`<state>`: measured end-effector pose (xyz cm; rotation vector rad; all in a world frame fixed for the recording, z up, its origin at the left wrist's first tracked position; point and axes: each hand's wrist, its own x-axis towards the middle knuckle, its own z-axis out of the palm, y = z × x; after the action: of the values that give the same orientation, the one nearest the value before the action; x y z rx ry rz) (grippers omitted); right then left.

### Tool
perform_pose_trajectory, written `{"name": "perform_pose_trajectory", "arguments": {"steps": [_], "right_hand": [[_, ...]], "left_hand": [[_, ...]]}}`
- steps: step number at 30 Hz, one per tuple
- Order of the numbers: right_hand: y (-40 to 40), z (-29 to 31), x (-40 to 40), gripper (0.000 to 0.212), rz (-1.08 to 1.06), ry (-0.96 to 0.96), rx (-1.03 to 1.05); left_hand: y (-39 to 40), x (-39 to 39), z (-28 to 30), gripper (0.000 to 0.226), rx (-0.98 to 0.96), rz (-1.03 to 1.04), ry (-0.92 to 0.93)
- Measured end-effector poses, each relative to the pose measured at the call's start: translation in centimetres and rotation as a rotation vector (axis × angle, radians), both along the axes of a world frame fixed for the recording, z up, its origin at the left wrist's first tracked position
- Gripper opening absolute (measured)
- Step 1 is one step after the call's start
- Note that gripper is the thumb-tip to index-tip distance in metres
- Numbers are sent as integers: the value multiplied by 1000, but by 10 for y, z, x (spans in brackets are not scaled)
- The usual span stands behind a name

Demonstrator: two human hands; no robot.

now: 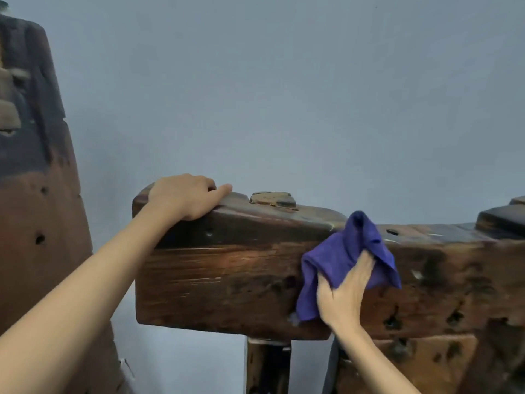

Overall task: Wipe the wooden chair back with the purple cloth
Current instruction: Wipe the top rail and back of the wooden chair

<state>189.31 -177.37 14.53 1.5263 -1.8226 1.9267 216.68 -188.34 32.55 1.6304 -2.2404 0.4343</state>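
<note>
The wooden chair back (227,280) was a thick, dark, weathered slab, pitted with holes and standing close to a plain blue-grey wall (284,95). The left hand (184,199) rested on the top edge near the slab's left end, fingers curled loosely over the far side and the thumb stretched along the upper face — a bracing hold, in my judgement, to keep the chair from rocking under the wiping pressure; it carried nothing. The right hand (345,294) lay nearly flat, palm to the front face of the slab, fingers extended upward and only slightly spread, pinning the purple cloth (341,257) against the wood. The cloth was bunched rather than folded: its upper part rose over the top edge where the slab dips, one corner hung to the right of the fingers, and a longer tail hung to the left of the wrist. Pressing with the open palm rather than a fist would spread contact across more wood. A raised wooden block (272,199) sat on the top edge between the two hands, touched by neither. A second piece of worn timber furniture (37,194) stood at the left, apart from the chair — not part of the work. The front face to the right of the cloth was not under the cloth at this moment.
</note>
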Motion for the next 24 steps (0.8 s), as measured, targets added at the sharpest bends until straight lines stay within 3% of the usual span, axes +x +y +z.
{"name": "perform_pose_trajectory", "arguments": {"steps": [2, 4, 8, 10, 13, 18, 24], "right_hand": [[-12, 35, -8, 75, -178, 83, -1], [-25, 72, -22, 59, -296, 266, 134], [-56, 139, -33, 66, 35, 454, 702], [-71, 158, -19, 69, 208, 465, 821], [-76, 159, -3, 74, 220, 504, 786], [-17, 100, -21, 68, 146, 656, 380], [1, 95, -38, 62, 132, 822, 305]], "left_hand": [[-1, 0, -1, 72, -19, -9, -1], [-3, -1, -3, 70, -49, 4, 3], [-5, -4, -2, 67, -77, 41, 38], [-3, -4, -2, 67, -62, 33, 55], [-1, -6, 0, 65, -49, 38, 57], [4, -6, -2, 62, -37, 40, 30], [5, -8, -3, 68, -79, 46, 53]]}}
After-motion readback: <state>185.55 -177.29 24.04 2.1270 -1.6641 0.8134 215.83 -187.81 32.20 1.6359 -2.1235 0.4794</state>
